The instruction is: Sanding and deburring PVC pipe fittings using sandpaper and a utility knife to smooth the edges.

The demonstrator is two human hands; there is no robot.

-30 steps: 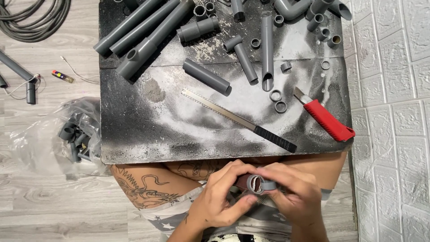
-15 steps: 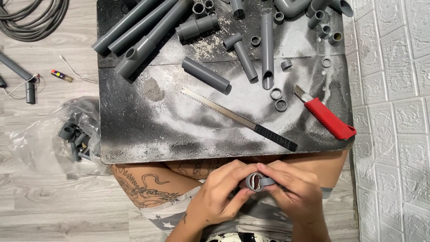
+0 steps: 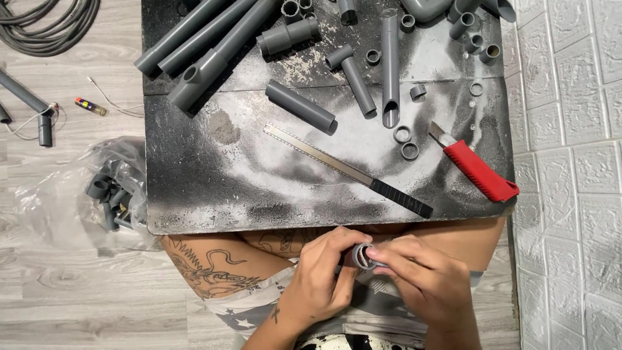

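A short grey pipe piece [image 3: 363,256] is clamped between the left hand [image 3: 322,282] and the right hand [image 3: 421,279], just below the counter [image 3: 194,194] edge. Its bore is seemingly being sanded, not yet finished. A saw blade [image 3: 346,170] and red knife [image 3: 476,170] lie beyond the hands, untouched.

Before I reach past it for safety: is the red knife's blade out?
Out. A short blade tip shows beyond the red utility knife's handle on the board.

Dusty black work board [image 3: 214,188] carrying grey pipe pieces [image 3: 300,107], saw blade [image 3: 346,170], red utility knife [image 3: 478,170], small rings [image 3: 405,142].
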